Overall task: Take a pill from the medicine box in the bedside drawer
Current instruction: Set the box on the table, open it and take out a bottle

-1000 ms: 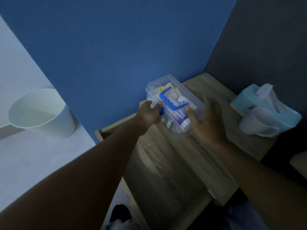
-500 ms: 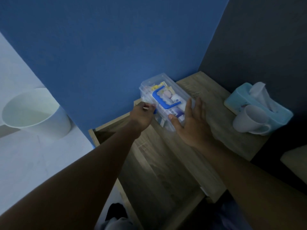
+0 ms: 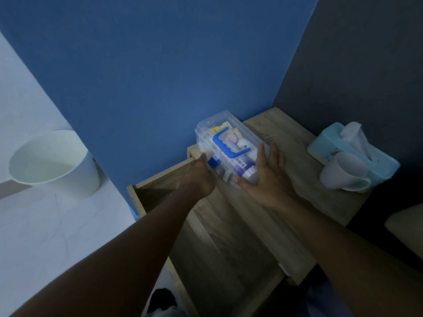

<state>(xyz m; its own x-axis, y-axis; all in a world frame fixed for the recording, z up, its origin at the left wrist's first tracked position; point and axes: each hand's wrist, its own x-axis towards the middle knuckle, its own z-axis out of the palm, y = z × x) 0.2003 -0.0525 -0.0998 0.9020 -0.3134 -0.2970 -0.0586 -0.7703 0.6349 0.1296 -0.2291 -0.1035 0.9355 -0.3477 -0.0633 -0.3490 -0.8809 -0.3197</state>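
Observation:
The medicine box is clear plastic with a blue handle on its lid, and bottles and packets show through it. It rests at the back left of the wooden bedside table top, against the blue wall. My left hand grips its near-left end at a blue latch, fingers hidden behind the hand. My right hand cradles the near-right side, thumb across the near end, fingers stretched along the wall of the box. The drawer stands pulled out below my left forearm, its inside dark.
A light blue tissue box and a white mug lying against it occupy the table's right side. A white bin stands on the pale floor at the left. A pillow edge shows at the far right.
The box has shifted a little back toward the wall. My right hand has slid from over the lid to the box's side, fingers flattened. My left hand has stayed at the near-left end.

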